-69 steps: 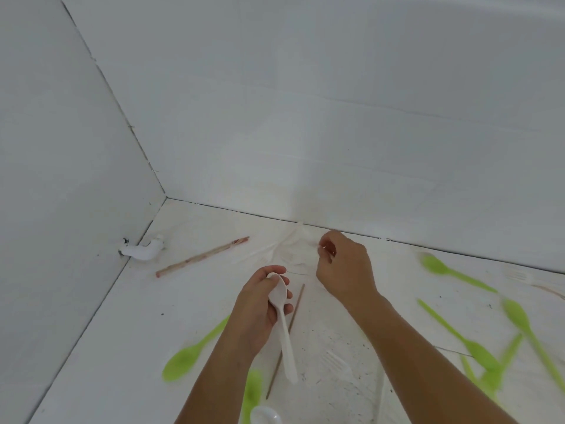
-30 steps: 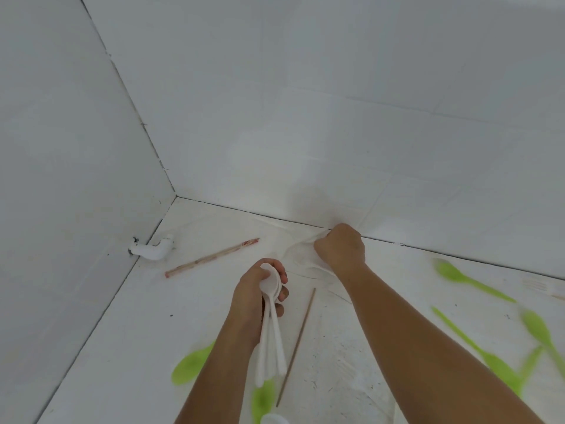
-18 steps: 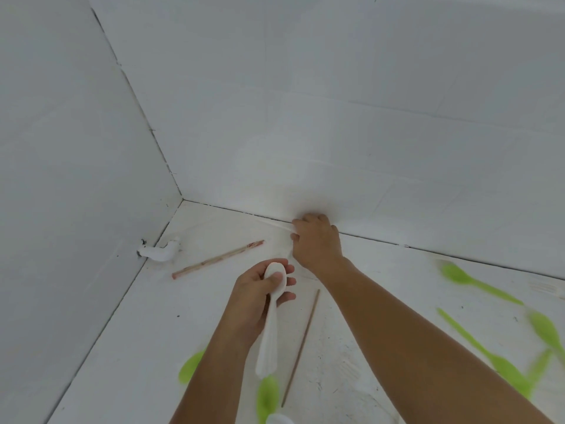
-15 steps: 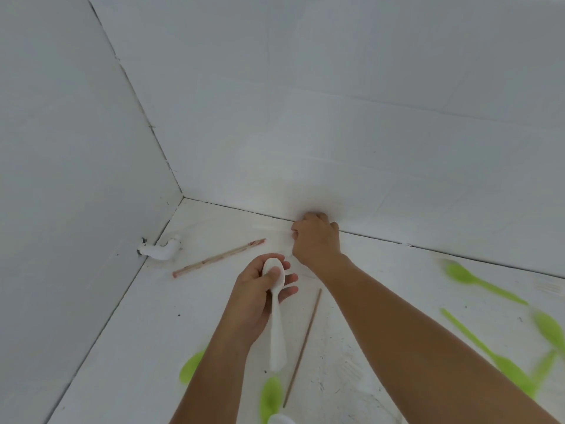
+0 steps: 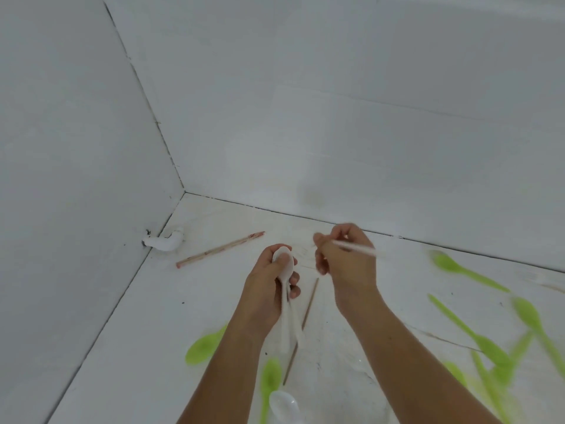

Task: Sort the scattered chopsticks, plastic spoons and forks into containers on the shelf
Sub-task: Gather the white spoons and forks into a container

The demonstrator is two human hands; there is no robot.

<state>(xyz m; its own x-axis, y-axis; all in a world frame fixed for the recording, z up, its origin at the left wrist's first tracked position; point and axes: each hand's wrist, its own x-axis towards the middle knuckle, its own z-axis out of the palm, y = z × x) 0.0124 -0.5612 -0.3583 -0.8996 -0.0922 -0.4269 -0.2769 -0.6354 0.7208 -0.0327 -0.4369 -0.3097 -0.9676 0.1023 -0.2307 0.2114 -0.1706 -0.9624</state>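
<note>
My left hand (image 5: 269, 289) grips a small bundle of white plastic spoons (image 5: 286, 272), bowls up and handles hanging down. My right hand (image 5: 345, 261) is raised just right of it and pinches one white plastic utensil (image 5: 357, 247) whose handle sticks out to the right; its head is hidden in my fingers. On the white floor lie a thick brown chopstick (image 5: 220, 249) at the left, a thin chopstick (image 5: 301, 328) between my forearms, and several green spoons (image 5: 467, 270) to the right.
Two white walls meet in a corner (image 5: 183, 191) at the back left. A white pipe stub (image 5: 165, 241) sticks out of the left wall near the floor. More green spoons (image 5: 204, 347) and a clear spoon (image 5: 282, 403) lie near my forearms.
My right hand has lifted off the floor by the back wall with a white utensil pinched in it. My left hand keeps its bundle of white spoons, which has grown since the earliest frame.
</note>
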